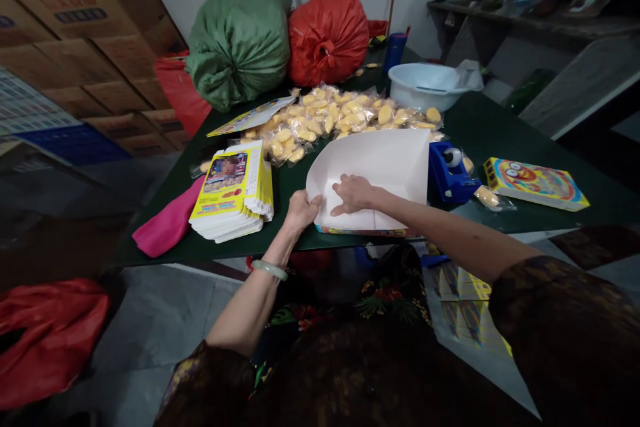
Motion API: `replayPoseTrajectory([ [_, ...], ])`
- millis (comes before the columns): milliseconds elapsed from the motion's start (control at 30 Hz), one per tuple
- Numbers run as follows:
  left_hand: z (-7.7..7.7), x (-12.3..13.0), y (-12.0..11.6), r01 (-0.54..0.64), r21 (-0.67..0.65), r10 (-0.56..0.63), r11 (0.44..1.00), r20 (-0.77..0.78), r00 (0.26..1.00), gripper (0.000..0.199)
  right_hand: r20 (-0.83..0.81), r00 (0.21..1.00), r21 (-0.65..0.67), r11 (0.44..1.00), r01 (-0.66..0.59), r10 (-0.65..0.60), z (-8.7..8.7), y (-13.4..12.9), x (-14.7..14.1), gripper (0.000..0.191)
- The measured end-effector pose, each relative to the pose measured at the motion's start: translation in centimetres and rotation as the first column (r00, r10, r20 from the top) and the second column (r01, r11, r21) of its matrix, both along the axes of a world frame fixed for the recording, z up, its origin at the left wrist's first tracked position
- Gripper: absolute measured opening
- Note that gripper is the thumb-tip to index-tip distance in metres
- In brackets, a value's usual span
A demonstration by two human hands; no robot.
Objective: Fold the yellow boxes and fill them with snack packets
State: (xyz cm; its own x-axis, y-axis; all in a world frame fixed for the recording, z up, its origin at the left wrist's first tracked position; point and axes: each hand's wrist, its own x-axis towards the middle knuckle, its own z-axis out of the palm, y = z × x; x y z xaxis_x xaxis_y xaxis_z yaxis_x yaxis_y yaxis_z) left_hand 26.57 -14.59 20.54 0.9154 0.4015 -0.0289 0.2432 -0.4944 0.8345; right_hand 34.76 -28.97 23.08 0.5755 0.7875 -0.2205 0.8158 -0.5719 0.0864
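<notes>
In front of me on the dark green table lies an open cardboard box point(390, 167), white inside, with a printed outer face showing along its lower edge. My left hand point(302, 209), a pale bangle on its wrist, pinches the box's left edge between thumb and fingers. Inside the box, my right hand point(354, 193) reaches in with its fingers spread, against or just over the white bottom. To the left stands a stack of flat yellow printed cartons point(227, 193). Behind the box is a heap of small clear packets with yellow pieces point(330, 113).
A blue tape dispenser point(453, 173) and a closed printed box point(537, 183) are on the right. A white basin point(425, 83), a green sack point(240, 40) and a red sack point(327, 33) stand at the back. Pink cloth point(167, 223) lies at the left edge.
</notes>
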Motion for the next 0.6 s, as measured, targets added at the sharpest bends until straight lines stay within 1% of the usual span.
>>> replayPoseTrajectory([
  [100, -0.9, 0.0, -0.2, -0.017, 0.047, 0.02, 0.999, -0.056, 0.998, 0.026, 0.05, 0.997, 0.018, 0.998, -0.055, 0.054, -0.2, -0.1, -1.2, 0.047],
  [167, -0.9, -0.2, -0.3, -0.027, 0.076, 0.033, 0.997, -0.078, 0.996, 0.026, 0.081, 0.992, 0.033, 0.994, -0.101, 0.098, -0.6, 0.0, -2.3, 0.035],
  [233, -0.8, -0.2, -0.3, -0.041, 0.102, 0.051, 0.994, -0.096, 0.994, 0.024, 0.1, 0.985, 0.042, 0.989, -0.145, 0.14, -1.1, 0.1, -3.2, 0.029],
  [333, -0.5, -0.1, -0.3, -0.075, 0.134, 0.09, 0.988, -0.107, 0.99, 0.023, 0.113, 0.975, 0.044, 0.979, -0.2, 0.194, -1.5, 0.1, -3.6, 0.025],
  [433, -0.3, 0.2, -0.6, -0.106, 0.155, 0.122, 0.982, -0.098, 0.988, 0.022, 0.122, 0.964, 0.043, 0.969, -0.242, 0.236, -1.2, -0.5, -3.1, 0.025],
  [533, 0.1, 0.2, -1.1, -0.116, 0.166, 0.132, 0.979, -0.086, 0.988, 0.022, 0.128, 0.956, 0.036, 0.962, -0.269, 0.263, -0.9, -1.2, -2.8, 0.026],
  [600, 0.3, 0.1, -1.5, -0.123, 0.178, 0.139, 0.976, -0.079, 0.987, 0.022, 0.125, 0.952, 0.035, 0.957, -0.287, 0.281, -1.2, -1.3, -3.1, 0.026],
])
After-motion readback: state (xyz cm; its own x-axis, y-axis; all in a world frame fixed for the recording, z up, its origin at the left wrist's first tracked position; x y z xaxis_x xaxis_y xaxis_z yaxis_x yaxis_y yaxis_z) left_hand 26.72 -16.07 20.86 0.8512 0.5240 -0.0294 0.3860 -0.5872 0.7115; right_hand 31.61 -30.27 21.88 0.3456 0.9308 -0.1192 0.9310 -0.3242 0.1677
